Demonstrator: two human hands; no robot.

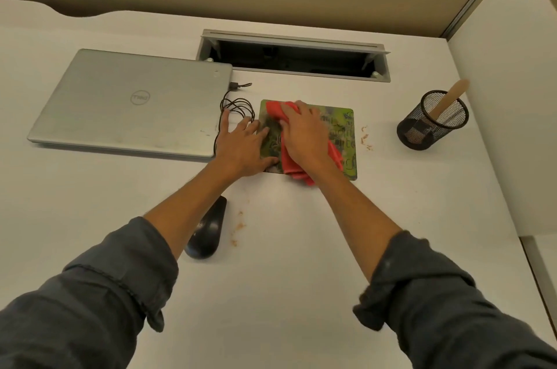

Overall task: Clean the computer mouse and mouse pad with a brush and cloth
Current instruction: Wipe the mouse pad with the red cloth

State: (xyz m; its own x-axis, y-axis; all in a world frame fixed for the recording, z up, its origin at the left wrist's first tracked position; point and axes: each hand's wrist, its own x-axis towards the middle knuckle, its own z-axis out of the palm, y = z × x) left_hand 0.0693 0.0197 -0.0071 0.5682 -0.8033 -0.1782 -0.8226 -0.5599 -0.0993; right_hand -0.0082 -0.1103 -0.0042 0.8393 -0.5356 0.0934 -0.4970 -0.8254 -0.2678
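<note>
A green patterned mouse pad (pixel 342 124) lies flat on the white desk. My right hand (pixel 304 135) presses a red cloth (pixel 334 154) onto the pad's middle; the cloth sticks out beyond the fingers and past the pad's near edge. My left hand (pixel 244 147) rests flat with spread fingers on the pad's left edge. A black computer mouse (pixel 208 230) lies on the desk nearer to me, partly under my left forearm. Its black cable (pixel 233 108) coils beside the pad. A brush with a wooden handle (pixel 450 99) stands in a black mesh cup (pixel 431 123) at the right.
A shut silver laptop (pixel 129 103) lies at the left. An open cable hatch (pixel 294 56) is sunk into the desk behind the pad. Reddish crumbs (pixel 365 138) lie right of the pad and beside the mouse. A white partition (pixel 506 97) bounds the right side.
</note>
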